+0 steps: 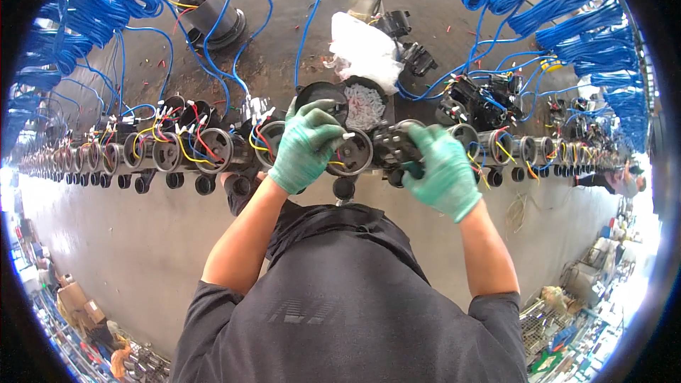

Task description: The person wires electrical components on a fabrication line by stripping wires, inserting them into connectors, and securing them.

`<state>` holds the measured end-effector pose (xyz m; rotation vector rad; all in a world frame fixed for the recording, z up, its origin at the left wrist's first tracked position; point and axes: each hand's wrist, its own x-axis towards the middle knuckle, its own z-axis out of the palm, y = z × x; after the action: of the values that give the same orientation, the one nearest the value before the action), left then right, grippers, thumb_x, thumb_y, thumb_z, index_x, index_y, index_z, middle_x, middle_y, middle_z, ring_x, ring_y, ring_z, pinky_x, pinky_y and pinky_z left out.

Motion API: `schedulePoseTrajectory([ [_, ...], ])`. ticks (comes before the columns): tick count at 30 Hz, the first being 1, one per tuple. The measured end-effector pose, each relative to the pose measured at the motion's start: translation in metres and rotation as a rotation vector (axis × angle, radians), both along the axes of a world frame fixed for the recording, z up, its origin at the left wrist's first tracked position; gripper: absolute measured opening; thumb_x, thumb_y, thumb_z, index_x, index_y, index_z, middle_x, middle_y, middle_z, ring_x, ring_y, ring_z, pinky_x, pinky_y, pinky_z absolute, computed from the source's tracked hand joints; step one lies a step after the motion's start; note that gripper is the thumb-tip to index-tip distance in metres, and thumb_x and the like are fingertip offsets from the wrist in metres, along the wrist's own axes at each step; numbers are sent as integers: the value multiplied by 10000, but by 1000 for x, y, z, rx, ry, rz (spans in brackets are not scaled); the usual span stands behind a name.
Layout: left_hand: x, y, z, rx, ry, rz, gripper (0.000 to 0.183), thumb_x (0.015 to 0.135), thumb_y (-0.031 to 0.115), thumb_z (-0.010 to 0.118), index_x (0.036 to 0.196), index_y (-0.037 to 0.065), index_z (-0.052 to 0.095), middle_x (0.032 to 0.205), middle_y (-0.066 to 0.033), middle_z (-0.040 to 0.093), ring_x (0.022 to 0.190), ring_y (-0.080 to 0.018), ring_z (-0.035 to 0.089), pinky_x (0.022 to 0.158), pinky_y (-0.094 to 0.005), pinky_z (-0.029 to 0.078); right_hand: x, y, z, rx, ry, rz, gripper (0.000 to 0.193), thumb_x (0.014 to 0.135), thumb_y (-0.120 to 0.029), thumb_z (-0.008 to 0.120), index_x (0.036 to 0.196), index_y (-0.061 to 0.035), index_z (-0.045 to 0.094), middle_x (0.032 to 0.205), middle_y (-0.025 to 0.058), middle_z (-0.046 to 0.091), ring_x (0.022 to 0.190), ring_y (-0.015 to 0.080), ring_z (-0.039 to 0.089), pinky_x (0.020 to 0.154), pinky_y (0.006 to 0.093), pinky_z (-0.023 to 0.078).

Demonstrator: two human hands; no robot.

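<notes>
Both hands wear green gloves. My left hand [308, 147] is closed in a pinch, its fingertips at a thin wire with a white cap [348, 135]. That wire is over the open end of a round black motor housing [357, 153] at the bench's near edge. My right hand [443, 172], slightly blurred, has its thumb and fingers around a black round part [397, 145] with small raised pieces on its face. Just beyond the hands sit a black bowl [323, 99] and a round container full of small whitish pieces [365, 106].
Similar housings [213, 147] with coloured wires line the bench edge on both sides. Coiled blue cables [567, 18] hang at the far side, their ends trailing over the bench. A white plastic bag [363, 46], black parts [489, 96] and a large dark cylinder [211, 10] stand behind.
</notes>
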<state>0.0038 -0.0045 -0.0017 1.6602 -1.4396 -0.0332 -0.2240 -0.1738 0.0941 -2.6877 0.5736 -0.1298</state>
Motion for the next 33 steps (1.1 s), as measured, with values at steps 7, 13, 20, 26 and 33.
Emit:
schedulePoseTrajectory([
  [7,2,4,-1,-8,34,-14,200,785,28,864,953,105,789,986,-37,709,1242,-348,663,1073,-498,470,24,16,-28,-30,6,90,771,671,-148,867,1394,-36,625,1138,207,644,1074,432,632,914,520,535],
  [13,2,3,2,8,33,-9,211,777,16,856,960,96,791,992,-43,703,1257,-349,659,1080,-493,470,23,15,-27,11,-28,110,766,678,-138,855,1401,-42,621,1127,210,645,1039,428,642,903,519,534],
  [20,2,4,1,28,41,-17,219,767,15,854,963,88,791,1015,-49,704,1289,-347,650,1069,-504,488,29,16,-31,62,18,137,751,709,-149,851,1412,-33,613,1118,230,648,1034,431,648,895,513,541],
  [26,3,5,-3,41,68,-11,198,754,77,861,931,136,796,1019,6,717,1276,-294,660,1155,-567,383,33,14,-34,94,28,168,696,737,-169,860,1365,1,614,1079,252,654,1022,431,668,878,509,559],
  [33,5,7,4,24,43,-33,242,754,-5,835,973,83,781,1041,-46,693,1269,-346,655,1086,-516,473,39,12,-42,70,134,183,619,754,-135,823,1316,-29,586,1041,242,664,910,436,711,777,518,577],
])
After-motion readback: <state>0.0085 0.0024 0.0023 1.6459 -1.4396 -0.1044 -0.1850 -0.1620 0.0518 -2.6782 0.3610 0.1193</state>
